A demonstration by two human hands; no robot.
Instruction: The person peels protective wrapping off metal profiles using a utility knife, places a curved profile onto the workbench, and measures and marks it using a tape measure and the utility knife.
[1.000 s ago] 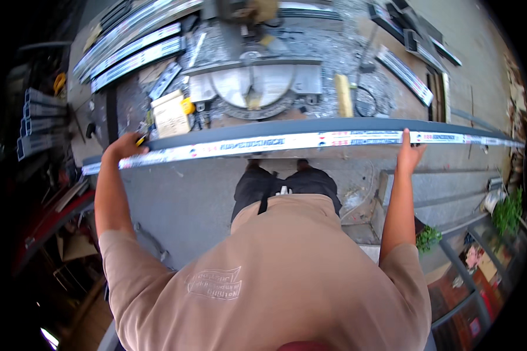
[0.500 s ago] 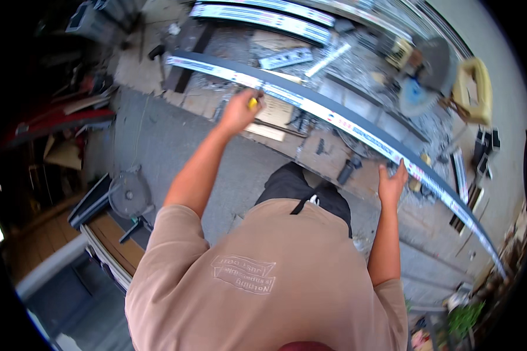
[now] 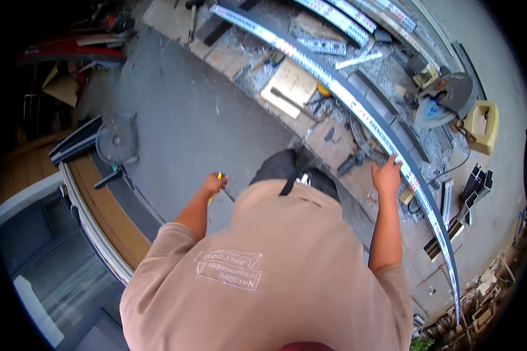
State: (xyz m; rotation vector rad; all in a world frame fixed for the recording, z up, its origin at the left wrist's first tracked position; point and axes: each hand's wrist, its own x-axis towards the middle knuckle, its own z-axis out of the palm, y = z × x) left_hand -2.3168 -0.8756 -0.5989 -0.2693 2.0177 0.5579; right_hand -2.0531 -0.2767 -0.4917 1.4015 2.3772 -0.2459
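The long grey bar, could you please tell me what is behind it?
Beyond the bar, a circular saw and a white strip show; whatever lies directly behind the bar is covered.

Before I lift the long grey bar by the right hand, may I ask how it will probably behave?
The long grey bar is probably stiff, since it looks like a metal profile. Being so long and thin, it may swing or tip if lifted near one end. Its printed strip looks smooth, so it could slip a little.
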